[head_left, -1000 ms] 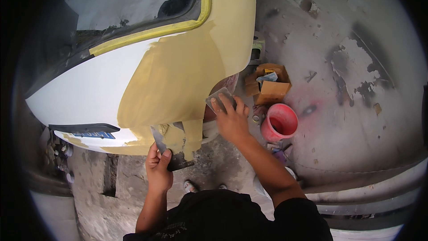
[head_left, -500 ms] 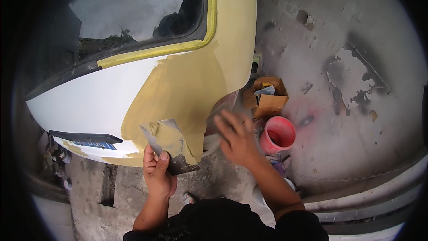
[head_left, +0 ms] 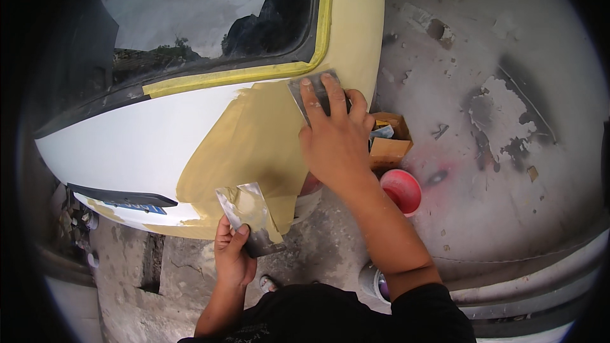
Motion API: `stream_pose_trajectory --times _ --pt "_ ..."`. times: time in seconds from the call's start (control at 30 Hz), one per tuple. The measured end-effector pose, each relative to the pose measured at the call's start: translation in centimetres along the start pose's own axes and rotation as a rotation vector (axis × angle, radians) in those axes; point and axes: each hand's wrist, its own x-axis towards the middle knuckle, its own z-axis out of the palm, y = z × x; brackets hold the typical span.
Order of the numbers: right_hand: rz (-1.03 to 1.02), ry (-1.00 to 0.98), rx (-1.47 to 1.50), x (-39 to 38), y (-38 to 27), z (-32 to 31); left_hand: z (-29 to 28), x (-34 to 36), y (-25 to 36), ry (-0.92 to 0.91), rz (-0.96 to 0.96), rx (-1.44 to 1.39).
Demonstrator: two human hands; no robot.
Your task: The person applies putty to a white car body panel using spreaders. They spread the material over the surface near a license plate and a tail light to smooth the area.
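Filler spreader [head_left: 312,92] lies pressed flat on the yellow-coated car panel [head_left: 254,140] under right hand [head_left: 333,133] fingers, while left hand [head_left: 234,257] grips a smeared metal plate [head_left: 249,216].

Soft, even daylight, sky glare on the window glass [head_left: 210,19], dark fisheye-bent rim.

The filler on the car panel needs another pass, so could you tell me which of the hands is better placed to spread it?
Probably the right hand: it presses a spreader flat against the filler near the window tape. The left hand holds a loaded metal board below the panel.
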Motion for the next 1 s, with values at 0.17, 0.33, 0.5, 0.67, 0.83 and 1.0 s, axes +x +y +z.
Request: stream_pose_trajectory --times 0.17,0.33,0.5,0.67,0.83,1.0 --pt "0.019 -0.001 0.038 0.1 -2.0 0.9 -0.5 0.5 -0.2 -0.005 -0.012 0.004" --pt "0.004 -0.001 0.084 -1.1 -1.9 1.8 -0.5 0.8 -0.3 -0.003 0.000 0.031" --pt "-0.039 -0.035 0.036 -4.6 -0.3 3.1 -0.8 0.7 -0.1 -0.008 0.036 0.045" --pt "-0.040 -0.106 0.059 -10.2 2.4 5.9 -0.8 0.5 -0.4 -0.005 0.035 0.053" --pt "-0.058 -0.117 0.030 -12.8 4.5 6.5 -0.4 0.4 -0.4 0.018 0.012 0.050" --pt "-0.067 0.017 0.014 -6.0 5.3 0.6 -0.9 0.3 -0.4 -0.006 0.013 0.045"
